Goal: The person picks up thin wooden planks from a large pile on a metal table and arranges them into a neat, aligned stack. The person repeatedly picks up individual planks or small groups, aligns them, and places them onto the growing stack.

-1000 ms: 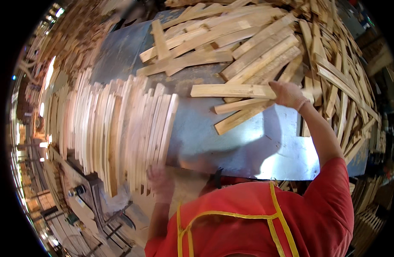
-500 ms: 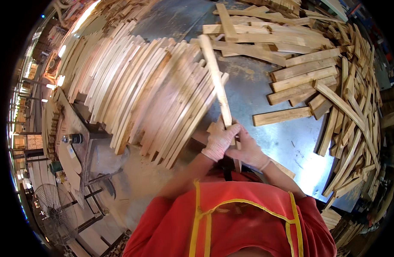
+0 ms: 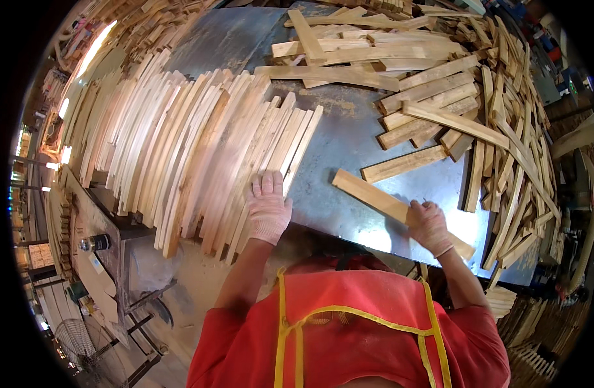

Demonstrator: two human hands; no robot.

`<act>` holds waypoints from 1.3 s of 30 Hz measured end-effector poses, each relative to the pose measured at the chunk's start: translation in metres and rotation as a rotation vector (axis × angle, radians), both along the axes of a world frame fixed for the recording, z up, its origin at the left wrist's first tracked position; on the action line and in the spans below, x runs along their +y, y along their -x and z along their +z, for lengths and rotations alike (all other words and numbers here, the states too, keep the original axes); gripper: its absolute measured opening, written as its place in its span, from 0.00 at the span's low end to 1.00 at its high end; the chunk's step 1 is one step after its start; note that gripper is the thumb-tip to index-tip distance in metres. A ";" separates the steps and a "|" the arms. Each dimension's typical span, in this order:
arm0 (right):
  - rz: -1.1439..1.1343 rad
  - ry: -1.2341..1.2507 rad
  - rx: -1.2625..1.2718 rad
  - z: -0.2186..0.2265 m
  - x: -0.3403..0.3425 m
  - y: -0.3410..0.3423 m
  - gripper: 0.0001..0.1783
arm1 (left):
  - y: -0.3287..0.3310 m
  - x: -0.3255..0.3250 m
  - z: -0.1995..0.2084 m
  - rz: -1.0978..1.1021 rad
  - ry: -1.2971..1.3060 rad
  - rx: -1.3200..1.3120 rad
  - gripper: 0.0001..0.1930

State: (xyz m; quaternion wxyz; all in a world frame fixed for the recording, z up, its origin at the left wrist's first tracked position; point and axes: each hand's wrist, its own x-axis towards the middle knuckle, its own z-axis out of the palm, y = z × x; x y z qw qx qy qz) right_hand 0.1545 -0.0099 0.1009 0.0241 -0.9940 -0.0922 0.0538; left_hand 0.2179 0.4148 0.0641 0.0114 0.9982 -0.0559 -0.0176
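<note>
My left hand [image 3: 268, 205], in a pale glove, rests on the near end of a row of wooden strips [image 3: 200, 149], fingers stretched out over the row's right edge. The strips stand close side by side, long and pale. My right hand [image 3: 430, 227], also gloved, is closed around a wooden board [image 3: 374, 199] that slants from upper left to lower right over the metal table [image 3: 329, 213]. Part of the board is hidden under that hand.
A heap of loose wooden boards [image 3: 517, 155] covers the table's right side, with more boards [image 3: 374, 52] along the back. One short board [image 3: 403, 163] lies just beyond my right hand. At left stand a side bench with a dark can [image 3: 94, 242] and a wire-guarded fan [image 3: 77, 343].
My hands were together on an upright strip; now they are apart. The left moved onto the row, where that strip is no longer in hand. The right moved right and grips a board.
</note>
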 end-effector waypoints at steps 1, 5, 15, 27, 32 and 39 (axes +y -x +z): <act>-0.001 0.053 0.112 0.020 0.002 -0.010 0.30 | -0.003 -0.009 0.014 -0.016 0.044 -0.019 0.41; 0.460 -0.132 -0.191 0.023 0.024 -0.041 0.28 | -0.016 -0.076 0.093 -0.286 0.214 0.426 0.46; 0.045 0.017 -0.224 -0.009 -0.080 -0.251 0.46 | -0.017 -0.014 0.036 0.342 0.319 0.105 0.23; -0.177 -0.571 0.391 0.008 -0.053 -0.239 0.36 | -0.009 0.058 0.020 0.528 0.334 0.045 0.24; -0.495 -1.196 0.348 -0.084 0.011 -0.202 0.30 | -0.003 0.142 0.046 0.389 0.028 -0.233 0.26; -0.209 -0.644 0.356 -0.134 0.189 -0.194 0.32 | -0.008 0.226 0.070 0.579 -0.079 0.033 0.47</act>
